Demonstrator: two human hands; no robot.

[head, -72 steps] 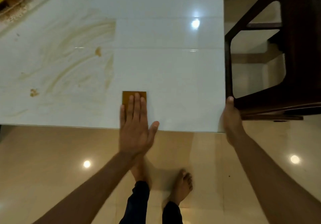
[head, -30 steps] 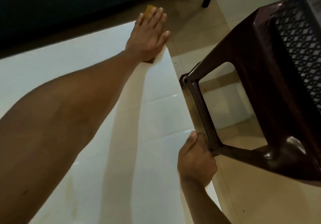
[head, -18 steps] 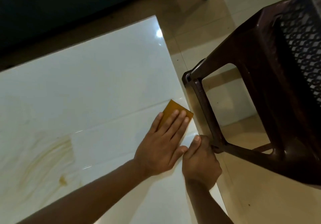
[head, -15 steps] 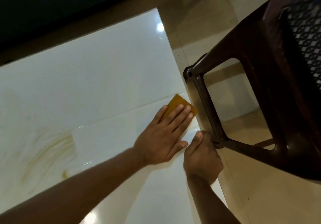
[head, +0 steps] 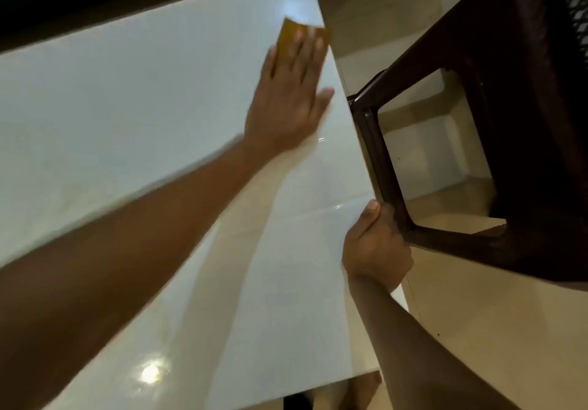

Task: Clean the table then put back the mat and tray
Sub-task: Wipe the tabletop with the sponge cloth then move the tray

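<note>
Pressing flat, left hand (head: 288, 104) fingers cover sponge (head: 288, 35) on table (head: 127, 107); right hand (head: 375, 247) grips table edge.

Left hand (head: 288, 104) presses sponge (head: 286, 35) flat on table (head: 127, 97); right hand (head: 375, 247) grips chair (head: 509, 123).

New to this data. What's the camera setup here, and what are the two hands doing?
There is no robot. One wide-angle camera sits on a person's head and looks forward and down, so both arms enter from the bottom of the picture. The left hand lies flat, fingers straight, pressing a yellow-brown cleaning pad onto the glossy white table near its far right corner. The hand is motion-blurred, which suggests a wiping stroke. The right hand grips the table's right edge, thumb on top, right beside the leg frame of a dark brown plastic chair. Neither mat nor tray is in view.
</note>
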